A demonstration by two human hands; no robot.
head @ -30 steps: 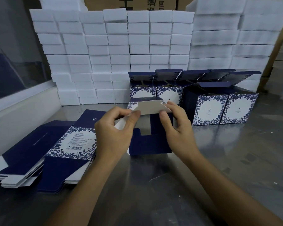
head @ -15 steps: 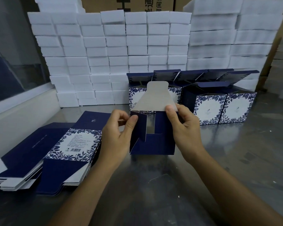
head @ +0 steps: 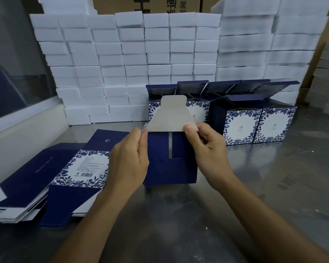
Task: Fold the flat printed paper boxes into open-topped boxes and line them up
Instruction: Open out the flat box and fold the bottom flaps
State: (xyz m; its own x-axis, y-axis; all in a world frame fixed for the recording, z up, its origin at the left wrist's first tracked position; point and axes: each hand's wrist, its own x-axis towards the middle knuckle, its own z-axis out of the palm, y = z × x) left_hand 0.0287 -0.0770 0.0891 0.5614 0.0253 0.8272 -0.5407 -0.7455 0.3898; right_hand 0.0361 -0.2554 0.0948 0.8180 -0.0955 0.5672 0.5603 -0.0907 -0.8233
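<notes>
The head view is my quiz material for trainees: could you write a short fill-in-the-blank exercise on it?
1. Both hands hold the dark blue box by its ____ sides.
2. Its grey flap points ____.
3. The stack of flat boxes lies to the person's ____.

Missing words: left and right; up; left

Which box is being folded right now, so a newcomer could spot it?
Start at the wall of white foam blocks, then come forward over the steel table to its middle. The dark blue box stands there between both hands; alone among the boxes, it has a plain grey flap sticking up.
</notes>
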